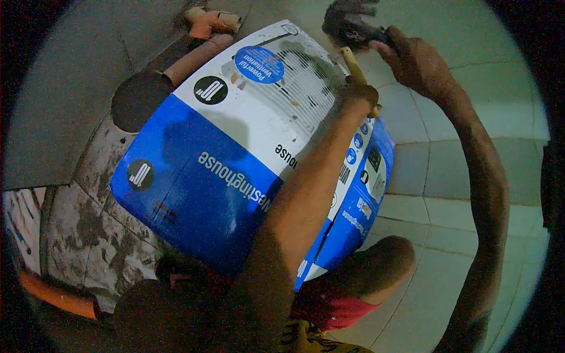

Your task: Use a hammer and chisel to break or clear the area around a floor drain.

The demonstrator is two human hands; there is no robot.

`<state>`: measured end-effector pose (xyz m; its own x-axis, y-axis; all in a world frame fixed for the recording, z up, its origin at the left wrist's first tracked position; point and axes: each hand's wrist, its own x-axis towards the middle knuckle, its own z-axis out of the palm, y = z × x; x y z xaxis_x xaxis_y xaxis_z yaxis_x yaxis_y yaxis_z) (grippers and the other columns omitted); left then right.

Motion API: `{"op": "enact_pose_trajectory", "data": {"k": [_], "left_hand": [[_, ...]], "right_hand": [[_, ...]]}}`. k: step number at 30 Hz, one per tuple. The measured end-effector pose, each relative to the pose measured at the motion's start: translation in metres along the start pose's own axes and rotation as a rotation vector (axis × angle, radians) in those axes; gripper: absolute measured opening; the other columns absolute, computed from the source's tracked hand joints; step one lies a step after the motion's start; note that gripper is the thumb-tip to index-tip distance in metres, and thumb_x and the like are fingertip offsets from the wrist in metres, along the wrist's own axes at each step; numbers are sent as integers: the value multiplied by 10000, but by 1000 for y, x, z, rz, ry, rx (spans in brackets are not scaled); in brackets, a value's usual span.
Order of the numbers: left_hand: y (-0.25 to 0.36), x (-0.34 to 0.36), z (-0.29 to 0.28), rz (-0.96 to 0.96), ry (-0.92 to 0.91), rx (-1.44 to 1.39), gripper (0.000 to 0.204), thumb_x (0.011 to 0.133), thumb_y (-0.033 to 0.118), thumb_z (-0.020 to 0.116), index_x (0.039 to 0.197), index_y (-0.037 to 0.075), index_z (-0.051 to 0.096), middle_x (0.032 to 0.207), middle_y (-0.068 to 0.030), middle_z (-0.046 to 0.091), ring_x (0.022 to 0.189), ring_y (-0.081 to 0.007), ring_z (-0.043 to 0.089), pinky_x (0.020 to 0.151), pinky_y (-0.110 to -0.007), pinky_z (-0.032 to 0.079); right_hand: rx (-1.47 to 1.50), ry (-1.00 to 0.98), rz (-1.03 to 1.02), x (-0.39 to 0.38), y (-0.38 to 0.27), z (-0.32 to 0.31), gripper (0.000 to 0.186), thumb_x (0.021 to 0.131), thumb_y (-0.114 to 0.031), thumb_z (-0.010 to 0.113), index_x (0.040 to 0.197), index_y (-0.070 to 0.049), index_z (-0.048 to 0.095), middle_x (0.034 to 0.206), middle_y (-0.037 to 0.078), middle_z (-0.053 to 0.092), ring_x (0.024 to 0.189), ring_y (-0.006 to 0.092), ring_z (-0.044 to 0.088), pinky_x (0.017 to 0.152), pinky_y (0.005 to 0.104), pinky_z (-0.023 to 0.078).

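Note:
A large blue and white cardboard box [194, 176] with a printed picture of a ventilation fan lies tilted in front of me, partly covered by my left forearm. At its far right edge my left hand [358, 99] is closed around a pale yellow rod-like piece [351, 63] that sticks out above and below the fist. Just beyond, my right hand [415, 62] is raised and closed on a dark tool [356, 26]. Its far end is blurred, so its kind cannot be made out. This end is close to the top of the yellow rod.
An orange and tan pipe fitting [212, 23] and a brownish pipe [197, 59] lie beyond the box, near a dark round shape [141, 101]. Stained floor tiles [88, 241] and an orange pipe [59, 297] are at left. Pale tiles [453, 170] line the right. My bent knee [388, 259] is beside the box.

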<state>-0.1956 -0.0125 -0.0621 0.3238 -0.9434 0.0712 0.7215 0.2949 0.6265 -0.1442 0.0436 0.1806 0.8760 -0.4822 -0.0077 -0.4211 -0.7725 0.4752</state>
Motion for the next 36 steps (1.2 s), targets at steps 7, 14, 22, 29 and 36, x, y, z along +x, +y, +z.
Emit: {"op": "enact_pose_trajectory", "data": {"k": [7,14,22,29,36], "left_hand": [[57,-24,21,-258,137,-28,426,782,87,573,1160,3,394,867,-179,575,659,-309,618,500,-390,492],[79,-20,-4,-216,185,580,527,840,116,517,1271,-103,308,1114,-282,546,887,-361,624,762,-406,491],[12,22,19,14,21,1093,575,925,181,386,1330,-205,256,1247,-371,472,1051,-401,586,941,-410,453],[42,2,20,-160,62,795,696,906,227,435,1335,-223,121,1199,-343,514,1049,-388,594,903,-394,484],[53,-1,27,-230,89,519,830,843,219,546,1336,-176,8,1108,-293,580,999,-421,607,832,-391,524]], "right_hand": [[-308,-203,-112,4,16,18,282,931,-315,539,976,-45,467,653,208,598,637,408,613,534,504,462],[-40,62,-302,17,-25,3,321,929,-340,536,1000,-36,462,657,202,611,622,402,618,497,474,478],[-146,17,-198,16,-67,-31,309,929,-336,534,997,-41,471,691,198,621,631,385,626,503,474,495],[-424,-56,-141,15,-18,7,283,922,-318,557,945,-52,464,689,186,616,614,396,618,501,480,491],[-260,-13,-231,1,6,21,286,923,-322,558,990,-58,471,709,195,630,622,397,623,485,466,491]]}}
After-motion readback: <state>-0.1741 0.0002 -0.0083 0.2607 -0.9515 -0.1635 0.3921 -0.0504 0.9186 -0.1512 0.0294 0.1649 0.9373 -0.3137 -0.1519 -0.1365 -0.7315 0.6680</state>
